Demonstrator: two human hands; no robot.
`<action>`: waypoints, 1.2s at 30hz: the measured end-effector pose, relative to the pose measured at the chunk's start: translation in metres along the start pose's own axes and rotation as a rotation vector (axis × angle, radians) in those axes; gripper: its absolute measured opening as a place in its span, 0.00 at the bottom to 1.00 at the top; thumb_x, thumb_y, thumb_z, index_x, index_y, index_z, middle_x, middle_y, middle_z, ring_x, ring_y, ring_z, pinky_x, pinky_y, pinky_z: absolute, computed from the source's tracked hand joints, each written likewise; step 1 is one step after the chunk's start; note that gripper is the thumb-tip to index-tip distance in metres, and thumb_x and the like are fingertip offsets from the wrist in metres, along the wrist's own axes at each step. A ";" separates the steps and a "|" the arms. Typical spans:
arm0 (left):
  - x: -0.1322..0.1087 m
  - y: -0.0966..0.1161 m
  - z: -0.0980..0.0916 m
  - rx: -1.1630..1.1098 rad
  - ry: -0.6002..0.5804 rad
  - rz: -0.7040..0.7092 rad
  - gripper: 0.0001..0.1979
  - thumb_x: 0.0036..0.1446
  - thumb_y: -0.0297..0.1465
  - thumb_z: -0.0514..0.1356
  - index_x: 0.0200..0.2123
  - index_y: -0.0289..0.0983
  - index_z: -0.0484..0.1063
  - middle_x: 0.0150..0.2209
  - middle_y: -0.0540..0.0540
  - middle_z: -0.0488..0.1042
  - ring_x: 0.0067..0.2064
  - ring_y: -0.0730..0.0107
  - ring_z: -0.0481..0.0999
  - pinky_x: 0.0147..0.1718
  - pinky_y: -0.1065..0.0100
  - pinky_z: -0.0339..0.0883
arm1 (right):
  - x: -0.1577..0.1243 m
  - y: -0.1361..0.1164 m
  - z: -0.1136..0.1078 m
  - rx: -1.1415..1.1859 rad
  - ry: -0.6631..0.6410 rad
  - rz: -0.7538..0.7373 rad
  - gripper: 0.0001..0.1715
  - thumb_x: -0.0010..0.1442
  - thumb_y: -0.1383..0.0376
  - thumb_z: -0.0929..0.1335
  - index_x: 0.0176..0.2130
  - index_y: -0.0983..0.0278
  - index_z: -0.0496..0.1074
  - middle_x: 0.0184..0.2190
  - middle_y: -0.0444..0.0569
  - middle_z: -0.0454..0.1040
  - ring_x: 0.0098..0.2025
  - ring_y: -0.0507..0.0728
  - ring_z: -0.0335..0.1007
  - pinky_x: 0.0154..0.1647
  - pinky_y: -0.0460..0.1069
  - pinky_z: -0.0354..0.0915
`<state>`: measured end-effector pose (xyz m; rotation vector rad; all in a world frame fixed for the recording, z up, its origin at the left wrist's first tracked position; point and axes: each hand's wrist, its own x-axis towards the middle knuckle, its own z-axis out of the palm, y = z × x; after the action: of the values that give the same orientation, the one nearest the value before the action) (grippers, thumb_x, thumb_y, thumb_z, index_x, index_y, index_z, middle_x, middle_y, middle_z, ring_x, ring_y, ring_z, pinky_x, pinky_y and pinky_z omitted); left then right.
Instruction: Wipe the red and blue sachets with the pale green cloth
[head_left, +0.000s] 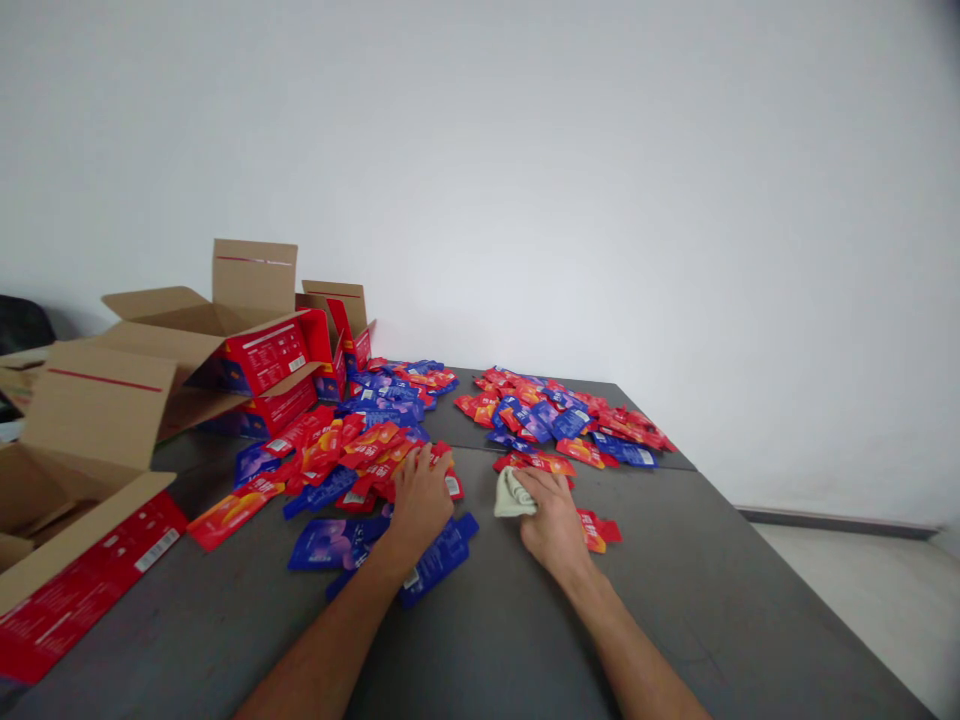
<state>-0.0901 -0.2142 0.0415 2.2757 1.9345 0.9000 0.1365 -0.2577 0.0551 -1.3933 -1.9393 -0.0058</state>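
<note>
On the left-hand pile of red pouches [382, 455], my left hand [421, 500] has its fingers curled down over a red pouch [454, 483]; the fingertips are partly hidden. Blue pouches [442, 562] lie under and beside that wrist. My right hand [553, 515] is closed on a folded whitish cloth [511, 495] with dark markings, low over the table. Just beyond it lie red pouches [551, 462], and a red pouch [600, 530] sticks out to its right.
Open cardboard boxes [262, 355] with red and blue sides stand along the left. A nearer open box [90, 570] is at the front left. A mixed pouch heap [562, 415] covers the far right of the dark table [480, 640]. A white wall [480, 180] rises behind.
</note>
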 end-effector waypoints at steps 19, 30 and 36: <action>0.014 0.077 0.053 -0.223 -0.294 0.478 0.30 0.55 0.24 0.54 0.63 0.35 0.64 0.63 0.36 0.66 0.66 0.53 0.59 0.65 0.53 0.50 | 0.006 0.048 -0.014 -0.084 0.166 0.177 0.32 0.47 0.78 0.64 0.50 0.62 0.77 0.49 0.52 0.77 0.48 0.62 0.68 0.52 0.55 0.62; 0.009 0.097 0.064 -0.228 -0.276 0.322 0.17 0.59 0.34 0.56 0.49 0.37 0.74 0.49 0.33 0.73 0.56 0.45 0.65 0.57 0.46 0.53 | 0.007 0.046 -0.019 -0.030 0.233 0.152 0.31 0.45 0.78 0.64 0.47 0.62 0.77 0.46 0.53 0.78 0.48 0.62 0.69 0.53 0.56 0.61; 0.019 0.080 0.047 -0.861 -0.238 -0.050 0.14 0.58 0.40 0.60 0.24 0.39 0.71 0.31 0.39 0.74 0.47 0.51 0.72 0.54 0.54 0.59 | 0.007 0.045 -0.017 -0.022 0.238 0.179 0.33 0.44 0.79 0.63 0.48 0.64 0.77 0.47 0.53 0.77 0.49 0.62 0.69 0.54 0.56 0.61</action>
<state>0.0034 -0.1991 0.0406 1.7045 1.1566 1.1022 0.1820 -0.2401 0.0541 -1.5038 -1.6206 -0.1047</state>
